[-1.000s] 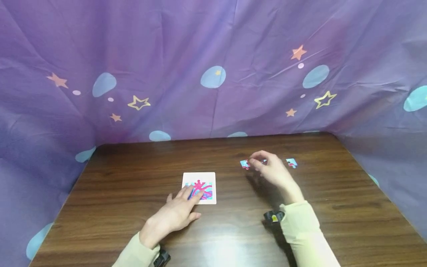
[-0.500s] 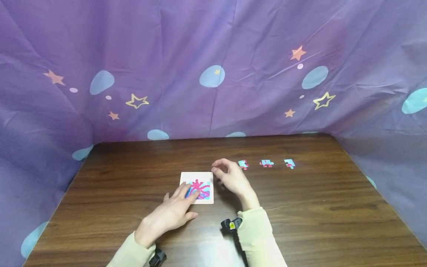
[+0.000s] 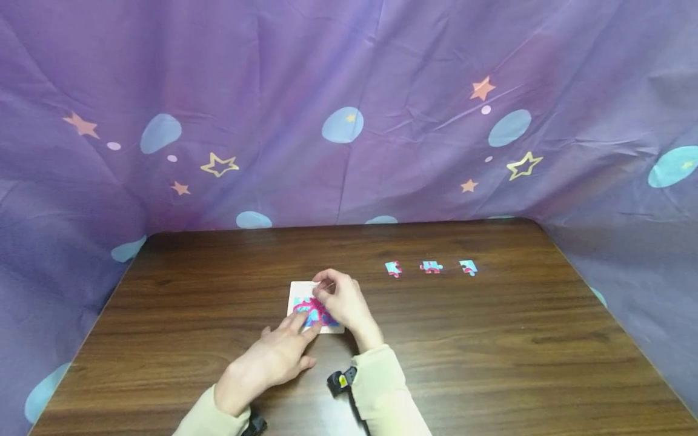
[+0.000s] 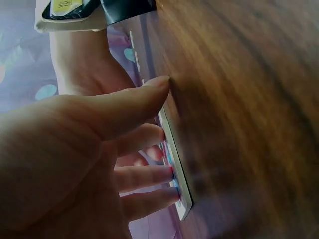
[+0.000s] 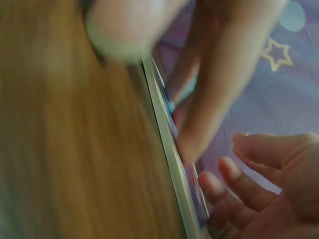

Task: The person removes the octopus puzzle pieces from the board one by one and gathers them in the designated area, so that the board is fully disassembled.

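A square white puzzle board (image 3: 299, 289) lies on the table, its lower part filled with a pink, blue and purple picture. My left hand (image 3: 272, 357) rests its extended fingers on the near left part of the board; in the left wrist view the fingertips (image 4: 167, 174) press on its face. Over the board's far right part is my right hand (image 3: 347, 304), thumb and index finger pinched together on a thin puzzle piece seen nearly edge-on (image 5: 240, 135). Most of that piece is hidden by the fingers. The right hand also covers part of the picture.
Three loose puzzle pieces lie in a row at the back right: a left one (image 3: 393, 269), a middle one (image 3: 431, 267) and a right one (image 3: 468, 267). A purple curtain (image 3: 349, 175) with stars hangs behind the brown wooden table (image 3: 491, 351).
My right hand has moved left from beside the loose pieces to above the board, uncovering the middle piece. My left hand has stayed on the board, and the view has shifted slightly.
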`<state>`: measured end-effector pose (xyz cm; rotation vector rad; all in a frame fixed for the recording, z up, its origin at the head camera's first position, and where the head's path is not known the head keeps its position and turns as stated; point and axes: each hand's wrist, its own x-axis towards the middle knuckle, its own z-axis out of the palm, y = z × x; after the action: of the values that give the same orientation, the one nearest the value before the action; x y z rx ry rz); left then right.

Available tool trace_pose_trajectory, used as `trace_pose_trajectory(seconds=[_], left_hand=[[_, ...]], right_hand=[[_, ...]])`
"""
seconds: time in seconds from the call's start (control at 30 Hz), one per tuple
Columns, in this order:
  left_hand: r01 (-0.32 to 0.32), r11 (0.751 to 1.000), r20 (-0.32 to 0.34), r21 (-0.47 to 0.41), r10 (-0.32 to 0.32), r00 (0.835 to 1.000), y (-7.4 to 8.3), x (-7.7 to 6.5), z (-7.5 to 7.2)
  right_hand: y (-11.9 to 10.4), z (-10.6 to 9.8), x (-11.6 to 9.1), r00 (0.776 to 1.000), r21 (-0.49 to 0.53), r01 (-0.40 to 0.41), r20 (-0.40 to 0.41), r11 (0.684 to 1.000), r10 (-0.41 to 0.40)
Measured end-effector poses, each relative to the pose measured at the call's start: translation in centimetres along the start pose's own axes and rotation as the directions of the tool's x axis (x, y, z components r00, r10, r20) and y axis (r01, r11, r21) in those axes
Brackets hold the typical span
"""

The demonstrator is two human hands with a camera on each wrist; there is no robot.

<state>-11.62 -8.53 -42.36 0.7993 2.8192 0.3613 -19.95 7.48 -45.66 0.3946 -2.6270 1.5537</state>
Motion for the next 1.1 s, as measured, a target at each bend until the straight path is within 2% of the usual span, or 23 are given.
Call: trace_pose_trajectory(seconds=[0.13,0.3,0.43,0.6,0.83,0.97,1.1], left_hand=[[0.010,1.000,0.017,0.004,-0.010,1.000,0.2,0.1,-0.1],[0.015,0.999,0.020,0.029,-0.016,1.000,0.3,0.2,-0.2],[0.008,0.999,0.019,0.047,-0.009,1.000,0.4,0.3,-0.2],[0.000,0.998,0.023,0.061,-0.002,1.000,0.5,0.3,0.0],[0.025,0.999,0.041,0.041,-0.026,0.999,0.6,0.3,0.1],[0.019,0.999,0.032,0.045,-0.021,0.999,0.5,0.3,0.2],[0.006,0.998,0.014,0.059,-0.007,1.000,0.5,0.2,0.2]], right_hand=[[-0.3,0.8,0.0,0.998,-0.105,0.047,0.041,0.993,-0.043],[-0.7,1.3,-0.1,0.992,-0.275,0.097,0.106,0.956,-0.070],[-0.9,1.5,-0.1,0.990,-0.325,0.092,0.130,0.941,-0.052],[-1.1,1.7,-0.3,0.991,-0.340,0.078,0.132,0.937,-0.034],[-1.3,2.1,-0.5,0.993,-0.375,0.065,0.116,0.925,-0.023],[-1.4,2.2,-0.4,0.994,-0.358,0.047,0.112,0.933,-0.007],[-1.4,2.2,-0.3,0.996,-0.293,0.040,0.083,0.955,-0.016]])
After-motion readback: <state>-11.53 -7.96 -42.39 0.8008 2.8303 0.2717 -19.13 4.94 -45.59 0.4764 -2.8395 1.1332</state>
